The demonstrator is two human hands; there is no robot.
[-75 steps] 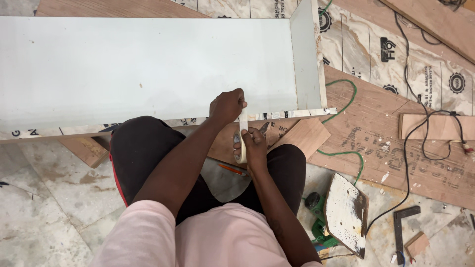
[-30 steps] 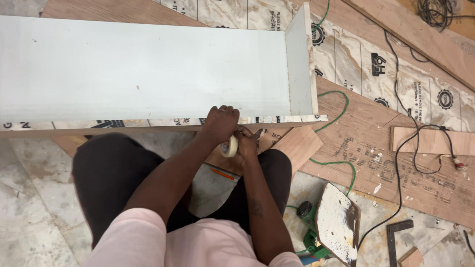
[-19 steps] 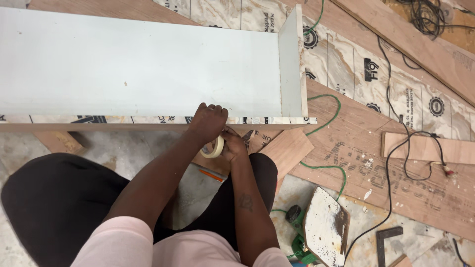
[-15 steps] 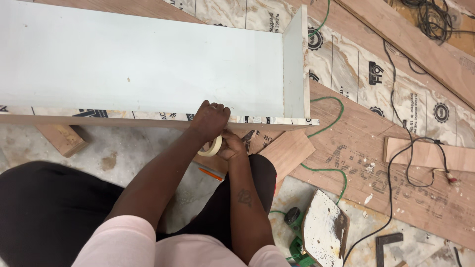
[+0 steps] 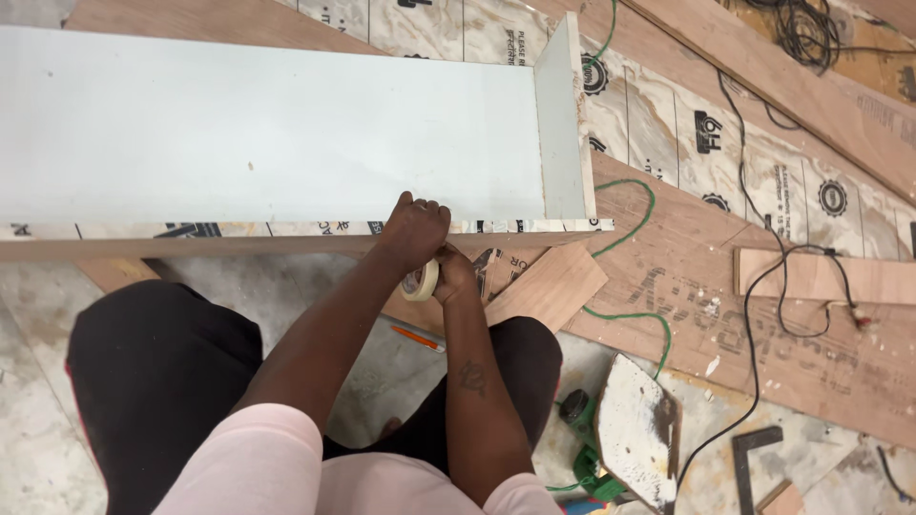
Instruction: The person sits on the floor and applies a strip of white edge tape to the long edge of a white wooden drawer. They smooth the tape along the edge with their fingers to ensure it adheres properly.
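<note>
A long white laminated board (image 5: 267, 124) lies across the floor in front of me, with a short white end piece (image 5: 563, 114) standing on its right end. My left hand (image 5: 415, 229) rests on the board's near edge, fingers curled. Just below it my right hand (image 5: 456, 277) grips a cream roll of tape (image 5: 422, 281), held against the board's front edge (image 5: 239, 243). Both hands touch each other around the roll.
An orange pencil (image 5: 418, 338) lies on the floor by my knees. A green power tool with a dusty base plate (image 5: 630, 434) sits at lower right, its green cable (image 5: 634, 248) looping over plywood sheets (image 5: 763, 315). Black cords (image 5: 773, 286) and wood offcuts (image 5: 553, 286) lie to the right.
The roll of tape has dropped from upright at the board's edge to lower, held between both hands. The camera has moved closer and leftward; my knees have spread apart.
</note>
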